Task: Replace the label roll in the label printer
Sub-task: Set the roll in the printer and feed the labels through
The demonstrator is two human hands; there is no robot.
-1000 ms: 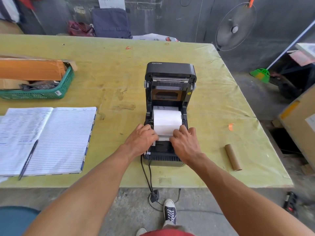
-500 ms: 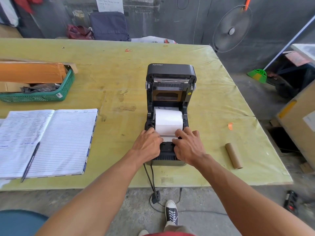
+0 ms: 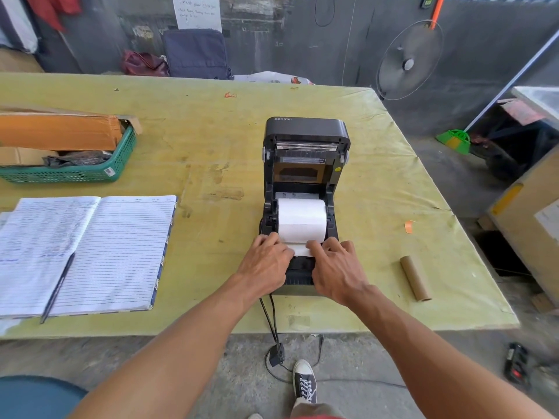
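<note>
A black label printer [image 3: 305, 133] stands on the yellow-green table [image 3: 211, 140] with its lid raised. A white label roll [image 3: 302, 219] lies in the open bay. A strip of its paper [image 3: 301, 248] runs forward over the front of the printer. My left hand [image 3: 266, 266] presses on the strip's left edge and my right hand [image 3: 337, 269] on its right edge, fingers flat on the printer front. An empty brown cardboard core [image 3: 415, 278] lies on the table to the right.
An open lined notebook [image 3: 99, 252] with a pen [image 3: 57, 287] lies at the left. Behind it sits a green basket [image 3: 75, 172] with cardboard. Black cables [image 3: 270, 322] hang off the table's near edge. A fan [image 3: 408, 60] stands at the far right.
Both hands slid a little toward me along the printer front, and more of the paper strip now shows between them. The camera view shifted slightly.
</note>
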